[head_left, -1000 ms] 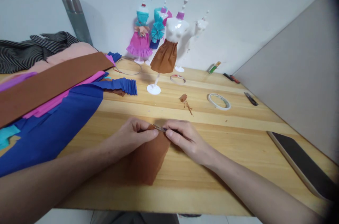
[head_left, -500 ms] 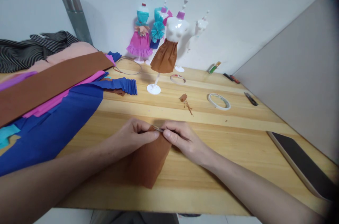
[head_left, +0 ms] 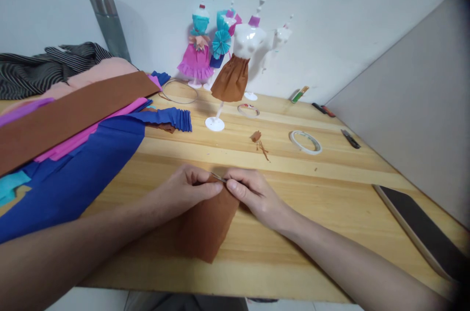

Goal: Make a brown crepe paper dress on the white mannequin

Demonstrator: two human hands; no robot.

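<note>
A piece of brown crepe paper (head_left: 207, 227) hangs down from between my hands, close to the table's front edge. My left hand (head_left: 189, 186) pinches its upper edge between thumb and fingers. Close beside it, my right hand (head_left: 253, 191) is closed on the same edge near the corner. A narrow folded strip shows along the top between the two thumbs. Beyond my hands stands a small white dress form (head_left: 249, 39) wearing a gathered brown skirt (head_left: 231, 78). Fingers on the far side of the paper are partly hidden.
Coloured crepe sheets (head_left: 91, 159) spread over the left side. Behind stand a dressed pink-and-turquoise form (head_left: 196, 59) and a grey bottle (head_left: 110, 24). A tape roll (head_left: 291, 142), brown scraps (head_left: 256, 136), a cutter (head_left: 350, 138) and a dark-topped tablet-like slab (head_left: 418, 227) lie to the right.
Both hands keep their pinch on the brown crepe paper, almost in place. The whole view has shifted slightly, so the background sits a little further right.
</note>
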